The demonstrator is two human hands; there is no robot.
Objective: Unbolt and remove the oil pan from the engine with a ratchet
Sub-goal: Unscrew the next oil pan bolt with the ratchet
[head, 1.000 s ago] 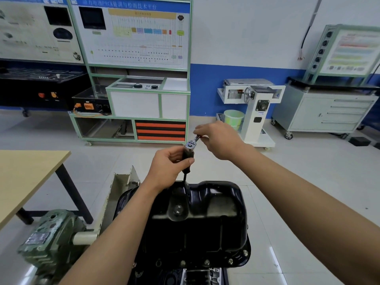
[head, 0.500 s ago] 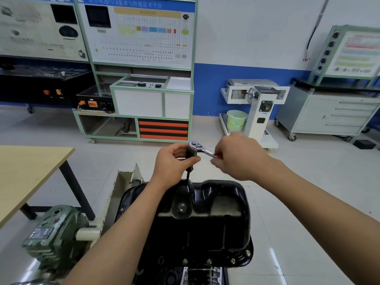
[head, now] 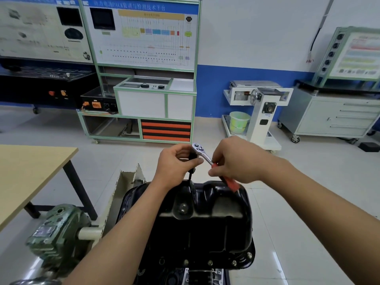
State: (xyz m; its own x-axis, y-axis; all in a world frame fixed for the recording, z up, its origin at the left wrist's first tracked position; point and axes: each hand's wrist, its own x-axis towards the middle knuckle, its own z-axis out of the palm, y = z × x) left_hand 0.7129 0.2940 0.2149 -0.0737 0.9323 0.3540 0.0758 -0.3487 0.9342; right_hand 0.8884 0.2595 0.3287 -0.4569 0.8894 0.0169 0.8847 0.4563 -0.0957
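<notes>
The ratchet (head: pixel 202 154) is held just above the far rim of the black oil pan (head: pixel 205 223), which fills the lower centre of the frame. Its long axis slopes from the chrome head down and right to the red handle. The left hand (head: pixel 174 163) curls round the black extension (head: pixel 191 173) under the head, and the right hand (head: pixel 236 161) grips the handle. The next swing likely pivots on that vertical extension.
</notes>
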